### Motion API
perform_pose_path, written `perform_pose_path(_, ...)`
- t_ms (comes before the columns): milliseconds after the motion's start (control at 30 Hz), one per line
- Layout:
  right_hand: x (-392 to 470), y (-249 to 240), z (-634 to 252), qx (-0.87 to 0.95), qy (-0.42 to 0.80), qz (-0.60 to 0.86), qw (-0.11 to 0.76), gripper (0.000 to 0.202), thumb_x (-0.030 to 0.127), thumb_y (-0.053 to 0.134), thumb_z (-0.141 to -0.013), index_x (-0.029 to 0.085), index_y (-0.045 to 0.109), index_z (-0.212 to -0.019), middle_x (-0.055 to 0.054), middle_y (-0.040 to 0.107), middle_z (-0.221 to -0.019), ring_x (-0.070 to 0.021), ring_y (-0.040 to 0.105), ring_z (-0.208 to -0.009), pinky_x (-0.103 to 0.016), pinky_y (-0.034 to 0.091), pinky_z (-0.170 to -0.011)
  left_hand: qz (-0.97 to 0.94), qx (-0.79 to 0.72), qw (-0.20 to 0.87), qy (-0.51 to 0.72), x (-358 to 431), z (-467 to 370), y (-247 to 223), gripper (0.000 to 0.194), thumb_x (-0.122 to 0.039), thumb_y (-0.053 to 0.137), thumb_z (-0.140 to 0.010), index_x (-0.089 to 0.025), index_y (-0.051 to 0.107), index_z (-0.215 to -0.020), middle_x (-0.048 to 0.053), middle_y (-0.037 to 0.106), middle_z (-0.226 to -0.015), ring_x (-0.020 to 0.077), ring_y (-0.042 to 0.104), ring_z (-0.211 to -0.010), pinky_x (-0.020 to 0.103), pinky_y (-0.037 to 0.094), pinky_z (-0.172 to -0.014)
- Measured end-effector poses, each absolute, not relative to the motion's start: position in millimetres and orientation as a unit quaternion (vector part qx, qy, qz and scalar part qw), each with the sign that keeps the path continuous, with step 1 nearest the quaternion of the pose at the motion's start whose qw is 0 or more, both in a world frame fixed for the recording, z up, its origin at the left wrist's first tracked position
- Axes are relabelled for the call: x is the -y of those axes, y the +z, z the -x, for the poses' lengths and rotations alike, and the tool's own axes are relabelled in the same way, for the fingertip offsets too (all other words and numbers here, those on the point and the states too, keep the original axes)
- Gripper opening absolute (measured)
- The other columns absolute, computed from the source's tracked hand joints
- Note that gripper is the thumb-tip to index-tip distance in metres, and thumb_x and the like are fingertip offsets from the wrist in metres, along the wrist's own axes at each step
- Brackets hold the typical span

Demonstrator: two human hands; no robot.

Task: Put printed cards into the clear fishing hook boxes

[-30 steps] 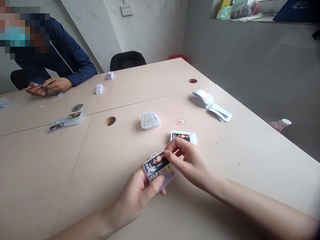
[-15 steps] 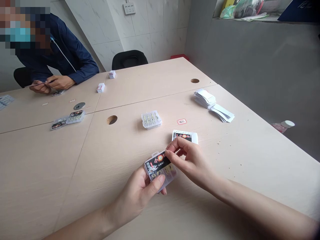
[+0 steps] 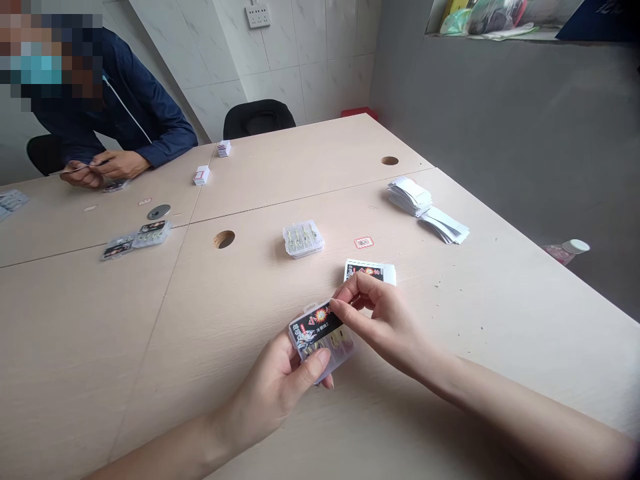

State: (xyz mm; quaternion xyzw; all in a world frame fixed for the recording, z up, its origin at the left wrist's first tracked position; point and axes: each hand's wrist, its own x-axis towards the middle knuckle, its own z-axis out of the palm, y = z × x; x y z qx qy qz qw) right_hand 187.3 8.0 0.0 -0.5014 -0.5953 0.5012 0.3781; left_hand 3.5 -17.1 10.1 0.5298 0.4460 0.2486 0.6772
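My left hand [image 3: 285, 381] grips a small clear plastic box [image 3: 336, 362], thumb on top and fingers beneath. Gold-coloured metal pieces, which look like fish hooks, show inside it. A black printed label [image 3: 311, 328] lies along the box's upper part. My right hand [image 3: 377, 313] has its thumb and forefinger closed on the label's right corner, at the box edge. Just behind the right hand lies a pile of printed label sheets [image 3: 390, 273], partly covered by its fingers. Farther back stands a stack of similar clear boxes [image 3: 303, 239].
Paper strips [image 3: 410, 195] lie in stacks at right. A small red-bordered sticker [image 3: 364, 243] is near the middle. Labelled boxes [image 3: 151, 233] lie at left, beside a table hole [image 3: 224, 239]. Opposite, a person [image 3: 145, 107] handles something thin. A bottle [image 3: 567, 251] stands beyond the right edge.
Both hands and the box stay almost where they were, with the right fingertips still at the label's corner. The other person's hands have shifted slightly.
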Motion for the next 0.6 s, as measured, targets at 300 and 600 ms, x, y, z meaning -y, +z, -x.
perform_pose_path(300, -8.2, 6.9, -189.6, 0.578, 0.525, 0.482, 0.396, 0.013, 0.030, 0.053, -0.092, 0.022, 0.051, -0.082, 0.003, 0.056, -0.075, -0.0107, 0.053, -0.067, -0.025, 0.043, -0.058, -0.537, -0.439, 0.676, 0.250, 18.4, -1.6, 8.1, 0.017, -0.035, 0.053, -0.093, -0.020, 0.059, -0.088, -0.003, 0.058, -0.074, 0.0103, 0.054, -0.072, 0.021, 0.046, -0.069)
perform_pose_path(600, -9.5, 2.9, -189.4, 0.583, 0.523, 0.466, 0.412, 0.009, 0.029, 0.055, -0.090, 0.022, 0.051, -0.086, 0.002, 0.057, -0.081, -0.0121, 0.054, -0.073, -0.027, 0.044, -0.063, -0.539, -0.435, 0.679, 0.244, 17.3, -1.7, 9.2, 0.017, -0.035, 0.052, -0.093, -0.020, 0.059, -0.093, -0.003, 0.059, -0.076, 0.0104, 0.054, -0.072, 0.021, 0.045, -0.068)
